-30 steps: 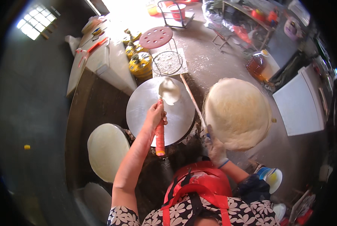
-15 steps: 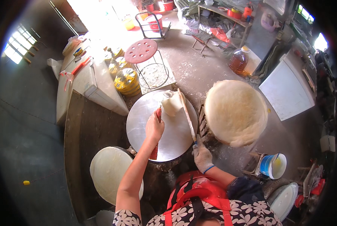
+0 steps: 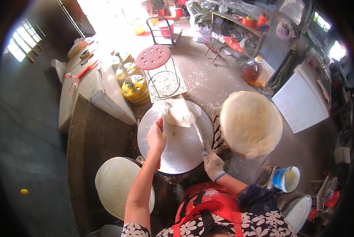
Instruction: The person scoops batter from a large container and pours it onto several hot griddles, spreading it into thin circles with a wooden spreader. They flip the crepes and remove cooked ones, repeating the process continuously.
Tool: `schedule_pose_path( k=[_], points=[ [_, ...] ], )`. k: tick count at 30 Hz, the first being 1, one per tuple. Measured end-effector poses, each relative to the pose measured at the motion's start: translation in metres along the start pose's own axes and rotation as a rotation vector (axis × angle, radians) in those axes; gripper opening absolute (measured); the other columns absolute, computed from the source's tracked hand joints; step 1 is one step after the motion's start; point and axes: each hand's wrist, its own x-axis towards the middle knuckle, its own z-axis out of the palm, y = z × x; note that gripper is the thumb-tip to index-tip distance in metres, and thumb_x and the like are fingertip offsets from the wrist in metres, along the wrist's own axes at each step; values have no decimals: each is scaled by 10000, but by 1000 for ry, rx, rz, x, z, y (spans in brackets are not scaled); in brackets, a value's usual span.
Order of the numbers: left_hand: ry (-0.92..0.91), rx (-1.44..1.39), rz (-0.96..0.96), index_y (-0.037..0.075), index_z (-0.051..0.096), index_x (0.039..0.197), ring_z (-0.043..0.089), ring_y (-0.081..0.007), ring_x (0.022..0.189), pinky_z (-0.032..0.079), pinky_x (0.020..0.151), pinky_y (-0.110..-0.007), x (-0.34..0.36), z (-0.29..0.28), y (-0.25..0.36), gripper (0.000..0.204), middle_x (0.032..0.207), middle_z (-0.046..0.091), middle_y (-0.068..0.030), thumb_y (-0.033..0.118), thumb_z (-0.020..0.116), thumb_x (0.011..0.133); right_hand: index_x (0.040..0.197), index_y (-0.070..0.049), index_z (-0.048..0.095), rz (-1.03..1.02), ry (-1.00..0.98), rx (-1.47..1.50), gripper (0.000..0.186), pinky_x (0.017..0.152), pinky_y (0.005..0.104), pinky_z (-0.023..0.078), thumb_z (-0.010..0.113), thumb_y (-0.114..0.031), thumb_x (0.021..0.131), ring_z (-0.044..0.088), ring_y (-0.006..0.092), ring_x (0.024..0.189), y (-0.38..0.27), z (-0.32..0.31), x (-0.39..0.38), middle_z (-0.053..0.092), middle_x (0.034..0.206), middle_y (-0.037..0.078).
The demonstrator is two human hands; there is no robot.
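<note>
A round metal griddle (image 3: 177, 158) lies in front of me, with a pale lump of dough or batter (image 3: 179, 115) on its far part. My bare left hand (image 3: 157, 139) is closed round a long red-handled tool (image 3: 160, 123). The tool's far end reaches the left side of the pale mass; its exact shape is unclear there. My right hand (image 3: 213, 164), in a whitish knit glove, grips the near end of a long pale stick (image 3: 199, 133). That stick slants away along the right side of the mass, its far end blurred.
Right of the griddle lies a thick round stack of pale flatbreads (image 3: 251, 124); a cream-coloured disc (image 3: 119, 183) is at lower left. Beyond stand a red-topped stool (image 3: 153, 57) and yellow-wrapped bundles (image 3: 135, 89). A blue-and-white bucket (image 3: 286, 179) sits at right.
The whole view has shifted slightly. The pale mass appears wider and flatter on the griddle. My left hand has moved a little left with its tool, and the stick's far end has blurred.
</note>
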Motion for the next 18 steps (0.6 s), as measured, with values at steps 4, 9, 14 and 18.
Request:
schedule_pose_path(
  k=[4, 9, 14, 18],
  points=[
    [20, -68, 14, 5, 599, 1185, 682, -453, 1046, 541, 896, -545, -6, 10, 0, 358, 1114, 703, -264, 27, 661, 834, 1654, -194, 348, 108, -30, -55, 594, 818, 556, 549, 504, -284, 1088, 696, 491, 939, 7, 18, -3, 713, 1132, 283],
    [26, -107, -21, 3, 596, 1194, 676, -456, 1063, 541, 913, -538, -9, 12, -10, 362, 1120, 702, -261, 27, 658, 838, 1691, -228, 230, 58, -179, -119, 627, 845, 589, 534, 417, -368, 1109, 695, 495, 955, -10, 40, 4, 697, 1177, 290],
    [53, -154, -52, 5, 594, 1199, 673, -466, 1050, 539, 907, -544, -28, -4, -18, 359, 1110, 699, -265, 37, 664, 848, 1676, -225, 269, 111, -217, -241, 611, 848, 591, 539, 444, -355, 1105, 695, 498, 963, -6, 15, 14, 698, 1155, 274],
    [0, -162, -137, 21, 594, 1237, 673, -464, 1054, 539, 907, -544, -53, -12, -19, 394, 1127, 700, -259, 42, 671, 851, 1659, -218, 317, 66, -185, -207, 609, 847, 597, 539, 502, -338, 1091, 698, 491, 949, -12, 30, 16, 706, 1098, 265]
  ],
)
